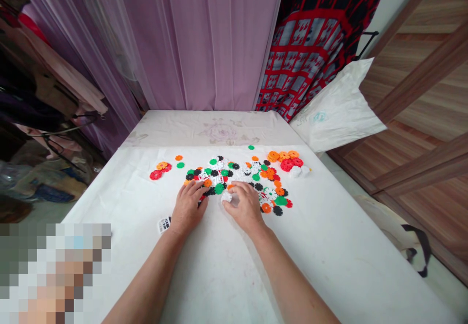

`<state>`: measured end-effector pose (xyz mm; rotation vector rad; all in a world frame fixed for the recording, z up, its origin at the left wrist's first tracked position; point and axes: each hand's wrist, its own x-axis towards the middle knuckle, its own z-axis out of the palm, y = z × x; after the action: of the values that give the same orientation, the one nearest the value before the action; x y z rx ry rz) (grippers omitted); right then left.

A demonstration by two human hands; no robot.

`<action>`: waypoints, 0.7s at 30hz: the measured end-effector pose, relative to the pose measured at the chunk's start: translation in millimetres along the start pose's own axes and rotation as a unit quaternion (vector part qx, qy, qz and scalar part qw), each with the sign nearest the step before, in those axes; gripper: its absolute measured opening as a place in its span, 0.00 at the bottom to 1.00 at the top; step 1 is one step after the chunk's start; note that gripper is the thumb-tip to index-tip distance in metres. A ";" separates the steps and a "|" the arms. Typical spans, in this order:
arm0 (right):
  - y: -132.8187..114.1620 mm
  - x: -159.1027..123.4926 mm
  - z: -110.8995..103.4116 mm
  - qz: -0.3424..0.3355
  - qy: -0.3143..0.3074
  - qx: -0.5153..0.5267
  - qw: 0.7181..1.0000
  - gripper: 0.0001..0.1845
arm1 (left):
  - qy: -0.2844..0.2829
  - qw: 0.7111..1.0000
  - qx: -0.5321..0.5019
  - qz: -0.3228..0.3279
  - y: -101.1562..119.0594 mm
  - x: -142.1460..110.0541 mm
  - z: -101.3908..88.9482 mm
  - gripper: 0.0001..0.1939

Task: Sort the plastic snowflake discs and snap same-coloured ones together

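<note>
A loose heap of plastic snowflake discs in white, black, green, orange and red covers the middle of the table. My left hand (189,208) lies at the heap's near left edge, its fingers apart and touching or just over black and orange discs. My right hand (246,206) is beside it, with a white snowflake disc (226,196) between thumb and fingers. A green disc (219,189) sits between the two hands. Right of my right hand lie a larger white disc (270,193) and a green disc (280,200).
Joined orange discs (283,156) and red ones (291,164) sit at the back right, a red and orange cluster (156,174) at the left. A white grid piece (164,224) lies near my left wrist. A white bag (336,109) stands beyond the table's right edge.
</note>
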<state>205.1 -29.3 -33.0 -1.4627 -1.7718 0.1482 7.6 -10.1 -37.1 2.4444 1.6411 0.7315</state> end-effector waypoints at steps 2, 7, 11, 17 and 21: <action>1.3 -0.4 0.6 -0.003 -0.004 -0.007 1.000 0.12 | 0.000 1.000 -0.002 -0.002 0.5 0.1 0.0 0.17; 1.8 -0.5 1.6 0.001 -0.017 -0.016 1.000 0.11 | 0.003 1.000 -0.003 -0.001 0.9 0.6 0.1 0.16; 0.9 -1.0 2.4 0.009 -0.022 -0.015 1.000 0.11 | 0.009 1.000 -0.001 0.002 0.7 0.4 0.2 0.16; 10.4 1.5 -4.5 -0.010 0.004 0.006 1.000 0.08 | 0.005 1.000 0.005 -0.001 0.5 0.3 0.9 0.16; 33.1 6.2 -18.4 -0.019 0.068 0.006 0.997 0.06 | 0.002 1.000 0.003 -0.001 0.6 0.4 0.3 0.17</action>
<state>242.4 -20.5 -36.1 -1.3962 -1.6845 0.0393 8.3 -10.0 -37.0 2.4460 1.6492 0.7340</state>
